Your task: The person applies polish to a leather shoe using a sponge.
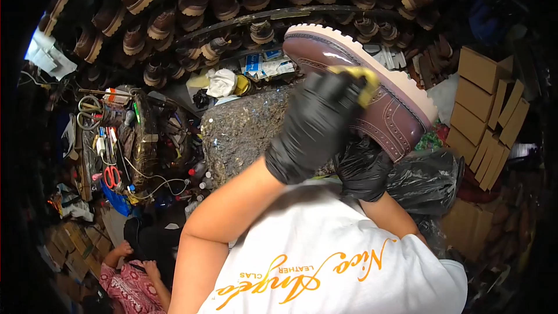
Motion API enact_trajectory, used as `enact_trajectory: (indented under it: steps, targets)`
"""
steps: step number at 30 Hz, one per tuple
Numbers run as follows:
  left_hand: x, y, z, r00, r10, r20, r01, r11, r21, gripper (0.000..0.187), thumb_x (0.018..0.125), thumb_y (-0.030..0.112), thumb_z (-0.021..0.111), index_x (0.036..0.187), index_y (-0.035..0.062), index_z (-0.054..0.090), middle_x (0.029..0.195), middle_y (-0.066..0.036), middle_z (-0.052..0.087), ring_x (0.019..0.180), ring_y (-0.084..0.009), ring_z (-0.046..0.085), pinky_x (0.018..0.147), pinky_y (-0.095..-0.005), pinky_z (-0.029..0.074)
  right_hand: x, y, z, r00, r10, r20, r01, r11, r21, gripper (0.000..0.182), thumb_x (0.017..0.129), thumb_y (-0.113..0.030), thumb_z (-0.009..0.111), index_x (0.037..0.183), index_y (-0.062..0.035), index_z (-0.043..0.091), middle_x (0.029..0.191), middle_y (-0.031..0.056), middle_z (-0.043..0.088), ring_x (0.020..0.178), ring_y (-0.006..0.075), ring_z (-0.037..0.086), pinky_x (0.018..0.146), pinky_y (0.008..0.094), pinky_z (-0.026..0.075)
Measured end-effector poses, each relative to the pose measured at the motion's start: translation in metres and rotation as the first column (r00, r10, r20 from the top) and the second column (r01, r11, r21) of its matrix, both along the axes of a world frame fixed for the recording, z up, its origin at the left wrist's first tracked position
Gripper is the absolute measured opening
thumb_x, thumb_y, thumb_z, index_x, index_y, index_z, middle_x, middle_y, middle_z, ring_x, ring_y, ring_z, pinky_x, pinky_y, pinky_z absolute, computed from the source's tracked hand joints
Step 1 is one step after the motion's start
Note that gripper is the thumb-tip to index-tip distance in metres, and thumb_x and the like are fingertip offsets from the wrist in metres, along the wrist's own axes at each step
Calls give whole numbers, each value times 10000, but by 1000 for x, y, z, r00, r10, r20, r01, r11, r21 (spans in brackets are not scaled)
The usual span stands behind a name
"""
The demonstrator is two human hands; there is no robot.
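A glossy dark brown brogue shoe (389, 110) with a pale lugged sole (395, 78) is raised in front of me, tilted on its side. My right hand (363, 168), in a black glove, holds it from beneath; the shoe and my other hand partly hide its fingers. My left hand (317, 116), also black-gloved and slightly blurred, is closed on a yellow cloth (367, 84). That cloth lies against the shoe's upper near the sole edge.
Shelves with many brown shoes (195, 0) run across the back. Behind my hands stands a rough, stained block (238, 134). Red scissors (111, 177) and cables lie left; stacked cardboard boxes (474, 104) and a black plastic bag (427, 183) are right. Another person (131, 282) sits lower left.
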State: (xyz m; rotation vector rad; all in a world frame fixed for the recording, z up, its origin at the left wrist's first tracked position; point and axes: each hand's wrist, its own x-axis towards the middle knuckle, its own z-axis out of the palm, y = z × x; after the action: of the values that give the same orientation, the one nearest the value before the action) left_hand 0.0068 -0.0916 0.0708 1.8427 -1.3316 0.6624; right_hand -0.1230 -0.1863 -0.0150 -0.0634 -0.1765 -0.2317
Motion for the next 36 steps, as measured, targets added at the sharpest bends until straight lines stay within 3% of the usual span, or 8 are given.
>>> enact_trajectory:
  steps: [8, 10, 13, 19, 21, 23, 29, 36]
  targets:
    - [-46, -5, 16, 895, -192, -403, 172, 981, -87, 324, 804, 29, 713, 1128, 25, 703, 997, -138, 671, 824, -285, 669, 711, -385, 556, -7, -8, -3, 998, 1, -58, 0, 1000, 20, 686, 1035, -519, 331, 1562, -83, 278, 1596, 149, 319, 1468, 311, 302, 1238, 498, 195]
    - [0, 0, -10, 576, -381, -723, 197, 923, -330, 335, 819, 0, 689, 1152, 31, 708, 985, -143, 680, 844, -289, 676, 730, -375, 560, -8, -11, -1, 998, -14, -67, 16, 1000, 17, 679, 1039, -510, 312, 1563, -79, 274, 1602, 152, 308, 1475, 312, 290, 1239, 505, 188]
    - [36, 29, -45, 922, 175, -344, -191, 981, -13, 375, 820, -64, 646, 1174, 43, 707, 1041, -156, 688, 929, -294, 669, 753, -383, 560, -8, -14, 4, 996, -46, -78, 47, 999, 12, 670, 1045, -496, 284, 1564, -73, 267, 1611, 157, 292, 1487, 314, 273, 1241, 515, 176]
    - [5, 33, -32, 975, 21, -221, -21, 1000, 6, 527, 745, -155, 592, 1212, 62, 704, 1063, -166, 686, 958, -321, 654, 843, -400, 543, -1, -11, 17, 997, 16, 81, -5, 990, -140, 656, 1052, -476, 263, 1565, -67, 263, 1621, 151, 276, 1500, 307, 251, 1245, 516, 154]
    - [30, 48, -68, 948, 164, -274, -163, 986, 24, 507, 762, -160, 592, 1207, 55, 702, 1058, -158, 682, 954, -322, 652, 843, -397, 541, -6, -12, 31, 945, -321, 67, 42, -83, -996, 611, 1048, -422, 322, 1549, -73, 304, 1582, 144, 338, 1447, 307, 323, 1211, 499, 211]
    - [28, 58, -66, 925, 248, -287, -247, 968, 40, 503, 762, -164, 592, 1204, 51, 701, 1071, -159, 677, 955, -325, 652, 846, -394, 541, -10, -13, 38, 853, -340, 397, -373, -928, 6, 569, 1044, -368, 381, 1532, -79, 345, 1544, 138, 400, 1394, 308, 396, 1177, 483, 268]
    - [-5, 65, -63, 961, 17, -277, 31, 985, 167, 440, 773, -107, 619, 1182, 32, 703, 1113, -206, 651, 986, -348, 640, 879, -421, 531, -19, -13, 37, 903, -338, 267, -305, -939, -157, 446, 1017, -337, 457, 1361, -67, 543, 1397, 155, 532, 1276, 342, 478, 1118, 479, 313]
    - [-12, 155, -92, 784, 535, -314, -466, 843, 269, 372, 821, -102, 606, 1159, 15, 709, 1077, -191, 657, 1001, -339, 655, 861, -402, 535, -27, -17, 23, 953, -211, 217, -204, -977, -55, 369, 990, -180, 520, 1322, -27, 574, 1295, 169, 619, 1243, 350, 530, 1114, 444, 369]
